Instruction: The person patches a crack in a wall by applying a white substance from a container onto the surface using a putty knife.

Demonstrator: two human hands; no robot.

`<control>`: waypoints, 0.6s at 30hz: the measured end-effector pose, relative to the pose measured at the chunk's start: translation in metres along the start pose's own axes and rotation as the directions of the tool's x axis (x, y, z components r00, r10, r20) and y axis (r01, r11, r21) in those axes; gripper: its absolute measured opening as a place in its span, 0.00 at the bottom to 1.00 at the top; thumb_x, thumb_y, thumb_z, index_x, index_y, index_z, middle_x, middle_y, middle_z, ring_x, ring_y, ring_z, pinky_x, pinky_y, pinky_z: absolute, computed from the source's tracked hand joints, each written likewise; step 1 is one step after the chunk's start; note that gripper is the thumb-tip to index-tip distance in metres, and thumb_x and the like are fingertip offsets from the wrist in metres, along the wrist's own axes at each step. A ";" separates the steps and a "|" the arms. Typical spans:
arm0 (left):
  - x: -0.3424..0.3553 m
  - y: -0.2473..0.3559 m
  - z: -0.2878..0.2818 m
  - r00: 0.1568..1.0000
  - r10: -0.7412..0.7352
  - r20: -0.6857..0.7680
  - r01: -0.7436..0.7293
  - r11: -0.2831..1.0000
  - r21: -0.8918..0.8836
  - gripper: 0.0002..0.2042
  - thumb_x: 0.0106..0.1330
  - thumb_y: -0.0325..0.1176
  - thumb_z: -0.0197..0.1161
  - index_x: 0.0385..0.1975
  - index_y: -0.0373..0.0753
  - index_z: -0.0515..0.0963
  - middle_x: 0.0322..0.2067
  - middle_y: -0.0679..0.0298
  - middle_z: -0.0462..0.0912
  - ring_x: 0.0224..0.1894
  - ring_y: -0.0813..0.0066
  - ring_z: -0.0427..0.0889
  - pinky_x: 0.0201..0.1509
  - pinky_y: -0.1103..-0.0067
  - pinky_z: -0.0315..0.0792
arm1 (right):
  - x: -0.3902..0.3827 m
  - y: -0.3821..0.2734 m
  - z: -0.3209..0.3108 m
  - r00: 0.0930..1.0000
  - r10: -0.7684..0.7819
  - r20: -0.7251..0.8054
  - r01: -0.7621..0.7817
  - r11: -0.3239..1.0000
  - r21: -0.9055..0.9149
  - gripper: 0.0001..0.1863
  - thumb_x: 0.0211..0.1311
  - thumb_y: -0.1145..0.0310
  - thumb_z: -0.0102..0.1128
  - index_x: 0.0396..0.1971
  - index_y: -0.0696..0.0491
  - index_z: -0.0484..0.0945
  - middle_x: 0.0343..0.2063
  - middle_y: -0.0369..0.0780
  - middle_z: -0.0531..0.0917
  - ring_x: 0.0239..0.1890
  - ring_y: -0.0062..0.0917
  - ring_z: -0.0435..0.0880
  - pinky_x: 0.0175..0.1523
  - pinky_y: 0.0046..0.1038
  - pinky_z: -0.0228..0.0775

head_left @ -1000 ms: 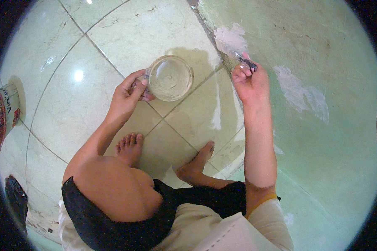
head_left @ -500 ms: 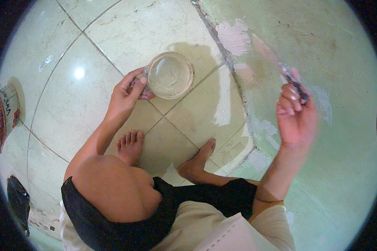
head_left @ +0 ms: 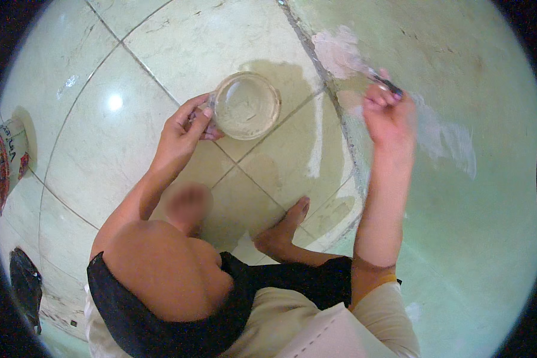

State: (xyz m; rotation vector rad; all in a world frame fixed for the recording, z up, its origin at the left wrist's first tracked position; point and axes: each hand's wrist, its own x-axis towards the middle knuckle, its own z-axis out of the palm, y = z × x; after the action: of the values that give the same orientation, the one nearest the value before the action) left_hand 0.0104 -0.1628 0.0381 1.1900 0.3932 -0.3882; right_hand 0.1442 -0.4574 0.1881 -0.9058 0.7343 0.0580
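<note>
My left hand (head_left: 184, 128) holds a round clear container (head_left: 246, 106) by its handle, over the floor tiles; it has pale paste inside. My right hand (head_left: 388, 116), slightly blurred, is closed round the dark handle of a putty knife (head_left: 389, 85). The knife's blade reaches toward a thick white smear (head_left: 334, 49) on the pale green wall (head_left: 447, 53), just past the dark seam along the tiles. A thinner white smear (head_left: 447, 140) lies on the green surface right of my wrist.
A printed bucket (head_left: 6, 161) stands on the tiled floor (head_left: 71, 137) at the far left. A black crumpled item (head_left: 25, 289) lies at the lower left. My bare feet and bent knee are below my hands, on and over the tiles.
My right hand with the knife swung rightward and down, then came back up-left to near the upper white smear. My left hand and the container moved only slightly.
</note>
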 end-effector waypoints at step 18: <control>0.002 0.002 0.004 1.000 0.007 -0.012 -0.007 1.000 -0.031 0.19 0.72 0.33 0.54 0.59 0.31 0.69 0.30 0.63 0.76 0.32 0.72 0.83 0.39 0.78 0.80 | 0.020 0.030 -0.034 0.994 0.023 -0.103 -0.032 0.995 -0.093 0.14 0.68 0.70 0.38 0.50 0.58 0.66 0.16 0.31 0.61 0.16 0.17 0.61 0.21 0.23 0.55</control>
State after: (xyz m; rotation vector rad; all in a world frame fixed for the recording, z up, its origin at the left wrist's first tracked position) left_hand 0.0134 -0.1666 0.0398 1.1639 0.4043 -0.3678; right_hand 0.1298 -0.4682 0.1420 -0.9947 0.8451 0.0715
